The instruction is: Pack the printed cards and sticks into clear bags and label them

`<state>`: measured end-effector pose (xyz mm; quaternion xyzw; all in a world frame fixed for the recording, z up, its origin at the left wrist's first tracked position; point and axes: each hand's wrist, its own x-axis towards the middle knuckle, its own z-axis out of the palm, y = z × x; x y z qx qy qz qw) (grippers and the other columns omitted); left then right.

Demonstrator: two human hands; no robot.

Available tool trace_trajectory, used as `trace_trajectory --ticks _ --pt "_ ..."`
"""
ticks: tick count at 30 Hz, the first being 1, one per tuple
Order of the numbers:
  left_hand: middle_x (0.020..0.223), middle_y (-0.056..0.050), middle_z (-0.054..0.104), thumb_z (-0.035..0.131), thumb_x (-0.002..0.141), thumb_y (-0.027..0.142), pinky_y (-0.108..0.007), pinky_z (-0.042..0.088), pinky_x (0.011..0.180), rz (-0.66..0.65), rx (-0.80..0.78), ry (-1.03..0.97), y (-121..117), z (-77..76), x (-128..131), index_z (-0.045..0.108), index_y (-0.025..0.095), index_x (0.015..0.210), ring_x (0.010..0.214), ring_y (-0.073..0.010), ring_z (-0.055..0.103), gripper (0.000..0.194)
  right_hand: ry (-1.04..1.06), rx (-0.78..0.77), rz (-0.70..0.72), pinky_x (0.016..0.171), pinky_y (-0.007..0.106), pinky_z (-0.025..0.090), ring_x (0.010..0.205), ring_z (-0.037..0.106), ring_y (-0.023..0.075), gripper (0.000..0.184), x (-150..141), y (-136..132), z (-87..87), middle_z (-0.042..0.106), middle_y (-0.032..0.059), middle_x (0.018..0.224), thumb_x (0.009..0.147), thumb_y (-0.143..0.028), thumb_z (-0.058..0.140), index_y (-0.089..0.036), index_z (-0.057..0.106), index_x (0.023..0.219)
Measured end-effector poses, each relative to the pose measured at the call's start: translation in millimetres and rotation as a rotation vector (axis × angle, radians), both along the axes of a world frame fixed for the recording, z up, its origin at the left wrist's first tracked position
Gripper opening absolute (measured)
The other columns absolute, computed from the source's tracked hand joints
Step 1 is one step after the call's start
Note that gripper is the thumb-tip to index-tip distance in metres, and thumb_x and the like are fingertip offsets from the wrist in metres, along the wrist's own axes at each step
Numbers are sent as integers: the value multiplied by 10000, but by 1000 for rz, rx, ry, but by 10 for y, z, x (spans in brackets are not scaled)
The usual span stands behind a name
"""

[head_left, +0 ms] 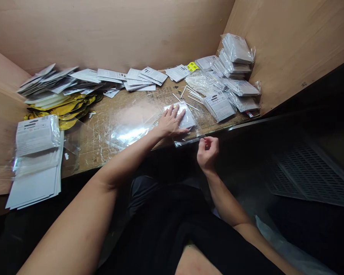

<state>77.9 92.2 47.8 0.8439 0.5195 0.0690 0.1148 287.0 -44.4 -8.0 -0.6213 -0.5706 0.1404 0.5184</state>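
Note:
My left hand [172, 121] lies flat with fingers spread on a white card packet [187, 119] in a clear plastic bag near the table's front edge. The bag's flap [189, 141] hangs a little over that edge. At the flap's right corner, my right hand [208, 152] is closed in a pinch on the clear plastic. Left of my left hand lie shiny clear plastic bags [132, 124]. Thin white sticks [193, 95] are scattered just beyond the packet, and a pile of printed packets [219, 107] sits to its right.
Stacked bagged packets [237, 49] stand against the right wooden wall [292, 49]. White printed cards [111, 75] line the back, with gold foil pieces [71, 109] at left. More cards [36, 175] overhang the front left edge. A plastic crate [312, 172] is low at right.

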Motion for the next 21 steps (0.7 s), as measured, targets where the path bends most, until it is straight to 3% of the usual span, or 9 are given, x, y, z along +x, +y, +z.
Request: trace_trajectory --ticks 2,4,6,10,16,21 --pt "1883 -127 83 534 920 884 -596 69 1377 10 40 3 51 -14 10 226 230 1792 1730 -460 -6 1133 -249 36 251 1061 531 470 1132 629 340 178 -129 85 122 699 160 1097 1060 -302 531 -222 686 1093" --pt "1885 -127 67 523 926 879 -599 60 1376 17 26 7 194 -2 -8 209 225 1795 1729 -461 -20 1132 -449 30 471 1059 509 435 1145 617 336 244 -277 289 229 712 153 1103 1039 -174 507 -208 739 1107" --pt "1885 -133 47 446 974 850 -608 57 1372 32 -39 9 363 33 -45 192 224 1797 1731 -452 -25 1065 -599 0 577 1001 475 435 1103 602 323 311 -405 528 296 713 153 1109 1018 -100 490 -188 763 1138" --pt "1887 -119 57 211 1114 595 -618 90 1365 33 -159 6 544 76 -114 208 241 1795 1741 -397 -11 767 -779 -66 709 923 446 443 1048 553 317 356 -427 736 324 695 165 1143 1011 -62 472 -151 765 1192" --pt "1883 -84 134 359 1093 541 -618 103 1366 39 -27 -36 401 -42 -97 282 260 1779 1733 -418 75 745 -688 -17 953 929 394 479 1003 569 267 361 -33 606 394 648 109 1044 1020 -39 455 -182 762 1146" --pt "1871 -106 192 359 1099 512 -583 118 1369 40 91 -53 306 -91 -58 347 238 1761 1727 -408 123 716 -714 -2 889 955 422 463 1026 562 279 207 -139 862 416 647 112 1057 1063 -184 569 -193 770 1112"
